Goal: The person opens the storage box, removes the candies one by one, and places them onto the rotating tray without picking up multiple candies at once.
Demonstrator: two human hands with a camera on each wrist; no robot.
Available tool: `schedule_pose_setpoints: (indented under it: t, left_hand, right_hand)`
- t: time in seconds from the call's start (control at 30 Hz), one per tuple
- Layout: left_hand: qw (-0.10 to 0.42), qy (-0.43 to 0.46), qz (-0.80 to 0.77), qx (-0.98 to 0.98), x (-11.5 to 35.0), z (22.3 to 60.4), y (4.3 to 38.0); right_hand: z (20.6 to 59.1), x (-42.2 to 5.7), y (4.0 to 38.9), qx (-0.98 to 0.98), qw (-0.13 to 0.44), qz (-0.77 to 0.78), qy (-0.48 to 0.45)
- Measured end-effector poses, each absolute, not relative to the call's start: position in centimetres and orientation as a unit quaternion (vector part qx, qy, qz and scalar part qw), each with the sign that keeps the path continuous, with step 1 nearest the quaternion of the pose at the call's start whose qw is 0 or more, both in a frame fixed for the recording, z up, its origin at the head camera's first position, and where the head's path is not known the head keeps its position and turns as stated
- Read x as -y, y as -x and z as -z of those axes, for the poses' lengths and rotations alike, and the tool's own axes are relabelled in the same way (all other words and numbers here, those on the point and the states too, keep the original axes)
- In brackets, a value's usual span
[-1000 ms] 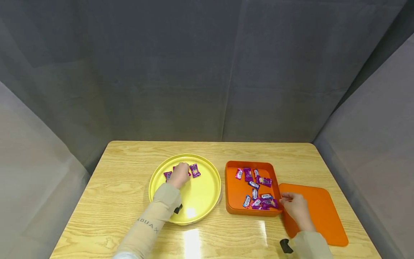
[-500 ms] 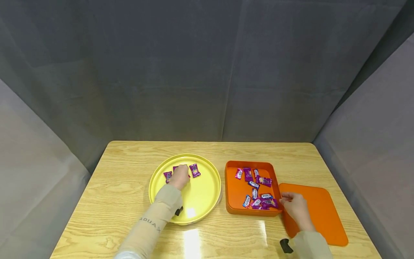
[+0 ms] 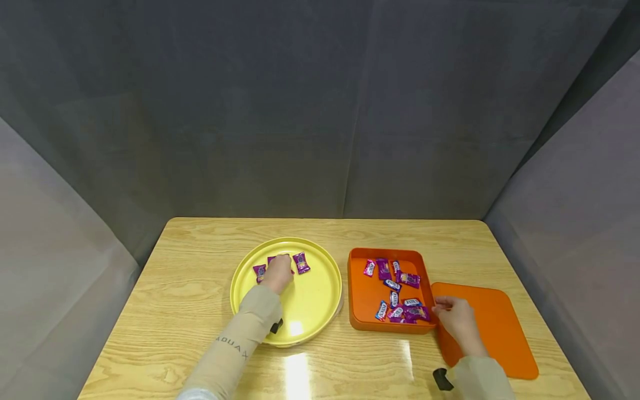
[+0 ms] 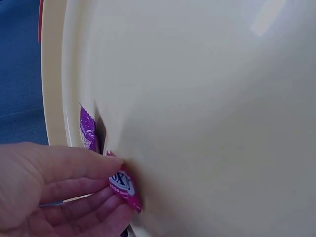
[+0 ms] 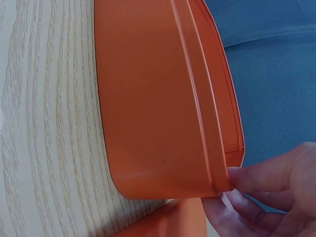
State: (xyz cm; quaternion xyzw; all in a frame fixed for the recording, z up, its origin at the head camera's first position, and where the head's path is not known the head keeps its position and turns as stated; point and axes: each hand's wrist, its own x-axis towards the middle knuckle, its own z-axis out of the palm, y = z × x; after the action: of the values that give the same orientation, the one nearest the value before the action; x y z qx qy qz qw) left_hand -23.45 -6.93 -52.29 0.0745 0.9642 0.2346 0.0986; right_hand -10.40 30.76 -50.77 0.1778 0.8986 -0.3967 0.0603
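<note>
My left hand [image 3: 278, 273] is over the far part of a round yellow tray [image 3: 305, 311]. In the left wrist view its thumb and fingers pinch a pink-wrapped candy [image 4: 124, 186] close over the tray. Beside it lies a purple-wrapped candy [image 4: 88, 129]; purple candies [image 3: 301, 263] lie on both sides of the hand in the head view. My right hand [image 3: 457, 319] grips the near right corner of a square orange box [image 3: 365, 326], thumb and fingers at the rim. Inside the box are several candies [image 3: 409, 279] in purple, pink and blue wrappers, mostly toward its right side.
An orange lid [image 3: 500, 333] lies flat on the wooden table [image 3: 190, 278], right of the box and partly beneath my right hand. Grey cloth [image 3: 280, 122] hangs behind the table, with paler cloth panels on both sides.
My left hand has shifted very slightly on the spot over the yellow tray. My right hand, the box and the lid look the same.
</note>
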Motion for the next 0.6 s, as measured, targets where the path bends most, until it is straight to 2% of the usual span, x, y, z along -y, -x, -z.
schedule_pose_setpoints:
  t: [0.27,0.5,0.6]
  left_hand:
    - [0.095,-0.074,-0.238,-0.964,7.0,51.9,23.5]
    - [0.021,-0.121,-0.191,-0.974,6.4,50.9,23.7]
    - [0.010,-0.146,-0.159,-0.976,5.9,50.4,23.8]
  right_hand:
    - [50.8,-30.7,10.4,-0.899,0.059,0.394,-0.181]
    - [50.6,-30.7,10.4,-0.901,0.057,0.391,-0.180]
    - [50.7,-30.7,10.4,-0.902,0.055,0.389,-0.180]
